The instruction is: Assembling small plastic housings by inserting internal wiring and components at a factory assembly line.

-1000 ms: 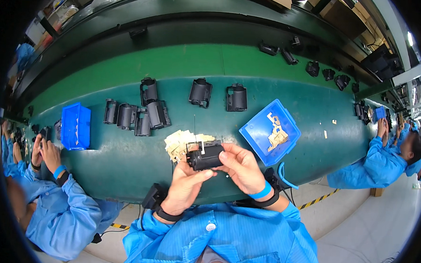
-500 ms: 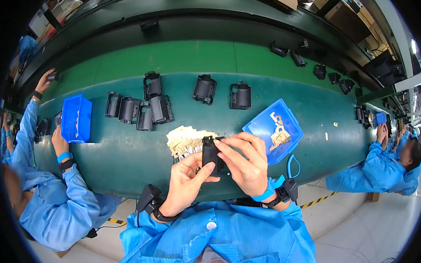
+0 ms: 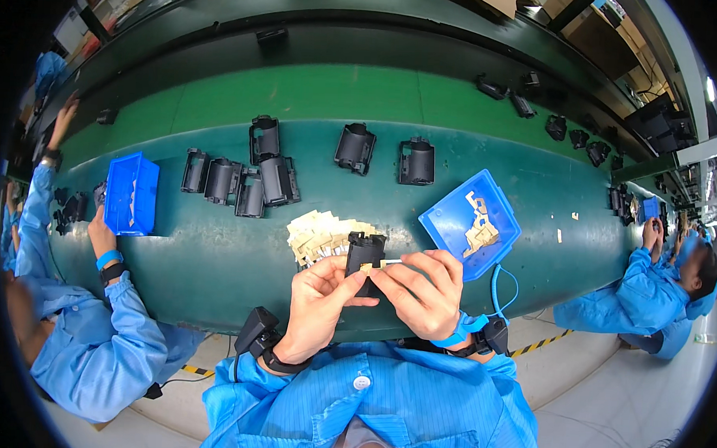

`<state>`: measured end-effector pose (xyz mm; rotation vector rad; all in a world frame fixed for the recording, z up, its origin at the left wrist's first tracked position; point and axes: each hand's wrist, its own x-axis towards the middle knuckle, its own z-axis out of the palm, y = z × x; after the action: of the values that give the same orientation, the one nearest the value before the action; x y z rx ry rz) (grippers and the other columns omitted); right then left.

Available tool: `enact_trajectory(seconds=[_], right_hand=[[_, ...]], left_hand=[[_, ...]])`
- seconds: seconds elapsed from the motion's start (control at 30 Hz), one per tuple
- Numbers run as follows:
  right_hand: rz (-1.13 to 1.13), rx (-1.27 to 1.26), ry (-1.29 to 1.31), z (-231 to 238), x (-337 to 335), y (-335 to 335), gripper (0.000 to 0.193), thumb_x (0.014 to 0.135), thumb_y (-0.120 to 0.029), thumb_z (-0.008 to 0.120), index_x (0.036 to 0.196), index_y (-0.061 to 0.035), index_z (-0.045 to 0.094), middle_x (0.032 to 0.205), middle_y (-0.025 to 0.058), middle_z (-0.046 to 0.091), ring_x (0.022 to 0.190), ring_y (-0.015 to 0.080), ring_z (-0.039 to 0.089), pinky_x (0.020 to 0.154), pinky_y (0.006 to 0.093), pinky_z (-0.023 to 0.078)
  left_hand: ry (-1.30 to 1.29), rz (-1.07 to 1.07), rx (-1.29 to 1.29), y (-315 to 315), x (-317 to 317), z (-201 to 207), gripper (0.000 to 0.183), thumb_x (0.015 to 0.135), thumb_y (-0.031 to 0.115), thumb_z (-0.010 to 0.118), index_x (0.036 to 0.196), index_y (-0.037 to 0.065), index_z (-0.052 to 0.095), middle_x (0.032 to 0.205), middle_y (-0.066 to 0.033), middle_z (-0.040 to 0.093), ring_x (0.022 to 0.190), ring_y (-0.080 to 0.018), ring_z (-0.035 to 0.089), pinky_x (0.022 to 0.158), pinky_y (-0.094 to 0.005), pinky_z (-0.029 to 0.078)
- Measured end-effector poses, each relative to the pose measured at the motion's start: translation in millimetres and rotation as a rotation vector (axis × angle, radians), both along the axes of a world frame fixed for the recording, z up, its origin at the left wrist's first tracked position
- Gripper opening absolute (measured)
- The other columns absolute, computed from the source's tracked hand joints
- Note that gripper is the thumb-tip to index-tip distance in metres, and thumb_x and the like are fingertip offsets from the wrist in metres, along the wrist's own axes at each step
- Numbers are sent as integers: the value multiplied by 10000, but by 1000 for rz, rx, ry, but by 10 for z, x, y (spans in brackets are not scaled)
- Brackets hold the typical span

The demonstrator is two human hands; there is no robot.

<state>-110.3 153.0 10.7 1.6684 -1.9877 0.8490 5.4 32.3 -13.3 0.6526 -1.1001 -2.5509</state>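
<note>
My left hand (image 3: 318, 305) is closed around a black plastic housing (image 3: 364, 246), held upright over the table edge. A small beige piece (image 3: 366, 267) shows on its face, by my left thumb. My right hand (image 3: 425, 296) pinches a small beige adhesive piece with a white tab (image 3: 391, 262) against the housing's right side. Just beyond my hands spreads a pile of beige pieces (image 3: 323, 232), some with white tabs. To the right, a blue bin (image 3: 501, 200) contains more beige scraps.
Several black housings (image 3: 277, 180) lie on the green table (image 3: 214, 274) ahead. More rest on the far green strip (image 3: 300, 92). A second blue bin (image 3: 142, 193) stands left, beside a co-worker's hand (image 3: 101, 237). Another person (image 3: 637, 269) works at the right.
My right hand has moved from the housing's top down to its side, and a white tab now shows at its fingers. The co-worker's far hand at left has let go of a black part.
</note>
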Motion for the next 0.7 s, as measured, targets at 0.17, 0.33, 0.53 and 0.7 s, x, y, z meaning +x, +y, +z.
enact_trajectory(seconds=[0.17,0.33,0.53,0.7], right_hand=[[-56,-3,-288,22,-58,-88,219,606,-90,759,808,-92,673,803,6,594,790,204,542,724,338,402],[-12,-14,-298,-10,-72,-86,240,613,-92,742,837,-76,657,820,20,603,790,203,552,721,337,398],[-58,-44,-131,-65,-17,-78,247,567,-73,764,786,-83,651,790,16,588,756,205,542,711,347,397],[-59,-35,-133,-62,-27,-89,253,565,-71,764,788,-86,647,797,14,590,759,203,547,720,349,395]], left_hand=[[-28,26,-139,13,-4,-13,173,862,-29,570,1031,-58,591,894,-84,623,784,-109,606,707,-313,593],[-7,106,-365,93,-10,-24,181,850,-53,575,1029,-69,595,932,-82,596,771,-98,596,719,-294,589],[-27,85,-261,100,-35,12,191,859,-43,569,1047,-72,590,912,-71,588,770,-98,594,724,-302,590],[-30,33,-75,58,-11,13,193,861,-54,551,1051,-74,578,938,-115,630,836,-152,621,712,-352,599]])
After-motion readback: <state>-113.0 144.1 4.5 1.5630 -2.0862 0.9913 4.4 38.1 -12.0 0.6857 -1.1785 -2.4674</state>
